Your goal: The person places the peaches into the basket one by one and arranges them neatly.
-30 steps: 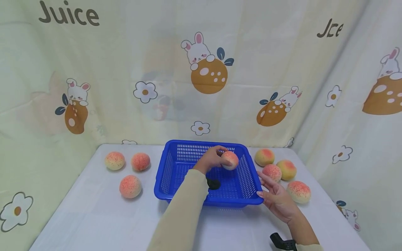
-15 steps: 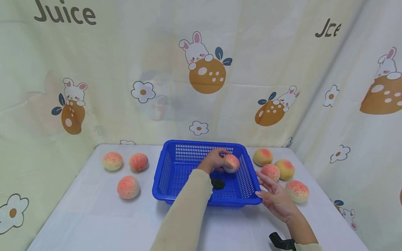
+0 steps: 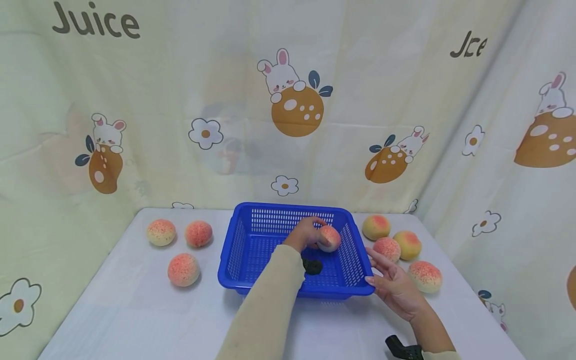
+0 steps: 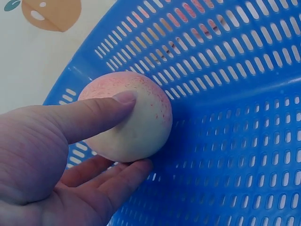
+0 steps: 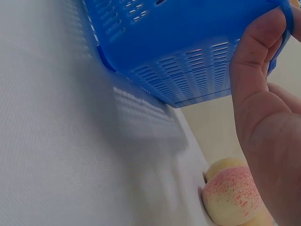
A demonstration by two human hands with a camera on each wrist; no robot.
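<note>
Inside the blue plastic basket point(image 3: 335, 291), toward its right end, my left hand point(image 3: 306, 235) holds a peach point(image 3: 330, 238) with pink speckles. The left wrist view shows the thumb across the pale side of this peach point(image 4: 146, 127) and the fingers under it, against the perforated basket wall point(image 4: 225, 47). At the basket's front right corner my right hand point(image 3: 398, 290) grips the rim. In the right wrist view, the thumb of that hand point(image 5: 263, 108) presses the rim corner, and the basket's outer wall point(image 5: 174, 37) stands above the white tabletop.
Several peaches lie right of the basket, the nearest a speckled peach point(image 3: 425, 276) beside my right hand. To the left are three more, including a pink peach point(image 3: 183, 270). A printed curtain point(image 3: 216, 170) hangs right behind the white table point(image 3: 135, 320).
The peach in my left hand has shifted slightly lower in the basket over the last half second. My right hand keeps its hold on the rim, and the head view moves a little.
</note>
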